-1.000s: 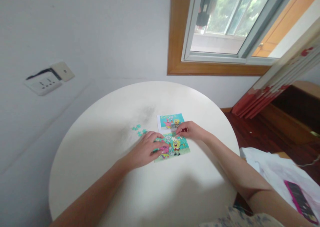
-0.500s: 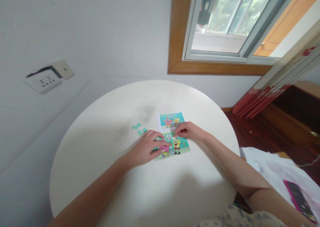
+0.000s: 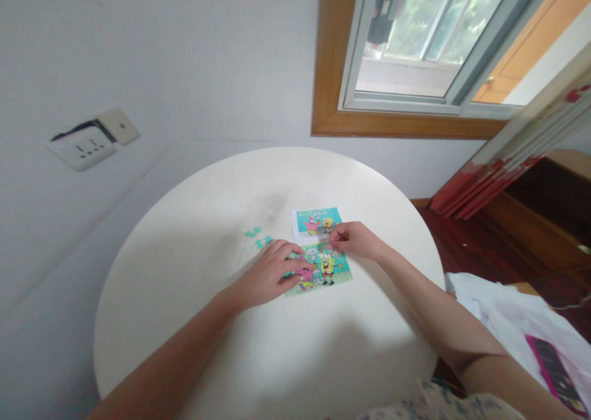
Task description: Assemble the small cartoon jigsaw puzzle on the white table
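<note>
A small cartoon jigsaw puzzle (image 3: 323, 271) lies on the round white table (image 3: 194, 297). My left hand (image 3: 270, 273) rests flat on the puzzle's left part, fingers stretched out. My right hand (image 3: 353, 240) is pinched at the puzzle's upper edge; whether it holds a piece I cannot make out. Just behind the puzzle lies a reference picture card (image 3: 317, 221). A few loose teal pieces (image 3: 257, 237) sit to the left of my left hand.
A wall with a socket plate (image 3: 85, 143) stands behind the table on the left. A wood-framed window (image 3: 415, 56) is at the back right. A curtain (image 3: 512, 155) and a white cloth with a pink-edged phone (image 3: 551, 371) are on the right.
My right hand has shifted slightly right and up along the puzzle's top edge. My left hand stays pressed on the puzzle.
</note>
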The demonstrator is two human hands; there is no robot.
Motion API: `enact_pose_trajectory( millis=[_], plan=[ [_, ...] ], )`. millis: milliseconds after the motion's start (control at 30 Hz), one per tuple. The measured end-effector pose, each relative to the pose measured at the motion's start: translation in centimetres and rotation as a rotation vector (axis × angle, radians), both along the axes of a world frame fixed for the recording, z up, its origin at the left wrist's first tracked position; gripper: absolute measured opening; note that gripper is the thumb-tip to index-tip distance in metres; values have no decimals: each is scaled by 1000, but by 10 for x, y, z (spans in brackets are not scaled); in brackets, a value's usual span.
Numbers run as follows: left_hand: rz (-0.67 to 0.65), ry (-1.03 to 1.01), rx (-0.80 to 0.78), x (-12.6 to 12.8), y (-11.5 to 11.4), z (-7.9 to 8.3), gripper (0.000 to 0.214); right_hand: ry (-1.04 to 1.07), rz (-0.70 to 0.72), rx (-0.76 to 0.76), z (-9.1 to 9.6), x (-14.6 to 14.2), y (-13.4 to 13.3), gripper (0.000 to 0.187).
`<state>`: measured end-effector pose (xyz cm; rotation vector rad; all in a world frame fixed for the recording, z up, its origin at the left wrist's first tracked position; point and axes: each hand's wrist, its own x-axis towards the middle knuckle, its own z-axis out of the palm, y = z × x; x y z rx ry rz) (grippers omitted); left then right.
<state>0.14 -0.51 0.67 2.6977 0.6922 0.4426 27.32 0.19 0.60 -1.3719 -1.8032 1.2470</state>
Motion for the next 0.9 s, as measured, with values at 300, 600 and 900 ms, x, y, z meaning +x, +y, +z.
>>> enact_pose_trajectory(
  millis=[300, 600, 900],
  plan=[
    [5, -6, -5, 0, -1, 0, 23, -73, -104, -63, 2, -8, -8, 8],
    [-5, 6, -2, 0, -1, 2, 24, -165, -63, -50, 4, -11, -11, 11],
    [-8, -25, -13, 0, 0, 1, 25, -262, -39, 67, 2, -14, -10, 12]
  ],
)
